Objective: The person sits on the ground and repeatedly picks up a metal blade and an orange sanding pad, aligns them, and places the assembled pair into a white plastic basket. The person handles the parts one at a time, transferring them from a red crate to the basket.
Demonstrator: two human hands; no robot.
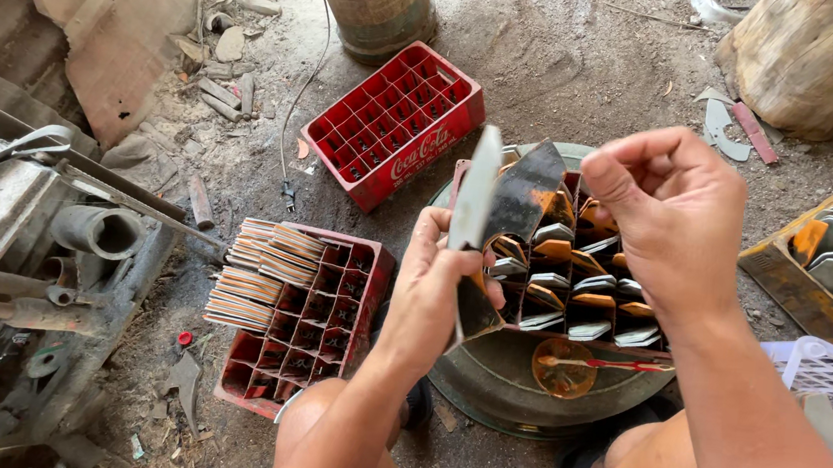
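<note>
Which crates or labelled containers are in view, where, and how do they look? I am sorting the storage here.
Empty red plastic bottle crate: upper centre, white lettering on its side.
Second red divided crate: left of the left hand, partly filled with stacked folded metal pieces.
Yellow wooden tray: right edge, holding grey and orange pieces.

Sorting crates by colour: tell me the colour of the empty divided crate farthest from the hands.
Red, with white lettering on its side: the empty crate, clearest in the head view.

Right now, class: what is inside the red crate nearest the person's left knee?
The red crate holds stacks of thin striped pieces in its far-left cells; the other visible cells look empty. Its near corner is hidden behind the knee.
</note>
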